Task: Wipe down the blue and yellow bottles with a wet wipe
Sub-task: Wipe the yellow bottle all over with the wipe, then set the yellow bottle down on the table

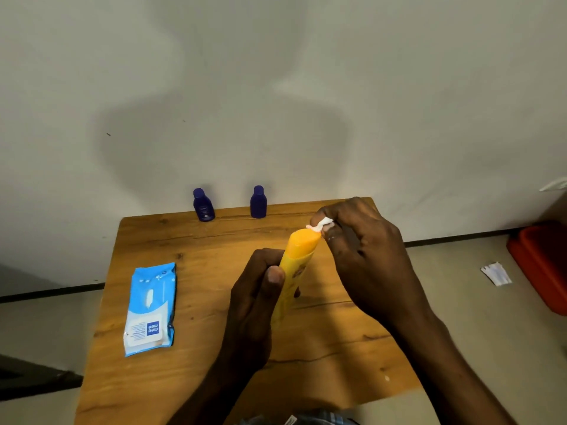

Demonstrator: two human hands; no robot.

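Right hand (365,256): fingers curled, pinching a small bunched wet wipe (320,224) against the top of the yellow bottle's orange cap (303,242). Only a scrap of white shows past the fingertips.

Left hand (256,289): wrapped round the body of the yellow bottle (287,289), thumb laid up its side. The bottle is held above the surface, tilted with the cap away from the person and towards the right hand.

Step in hand, as judged: cleaning the cap end of the yellow bottle. To do it well, the left hand should turn the bottle while the right keeps the wipe pressed on, so the whole rim and the seam under the cap get covered; the wipe would serve better opened out than wadded, then drawn down the body in long strokes.

Blue bottles, two: left one (203,206) and right one (258,202), upright at the far edge of the surface, near the wall, apart from each other and well apart from both hands.

Wipes pack (150,308): light blue, lying flat on the left part of the wooden surface (322,342), flap closed as far as I can see.

Beyond the surface: a red container (543,265) and a small white paper item (496,273) on the floor to the right.
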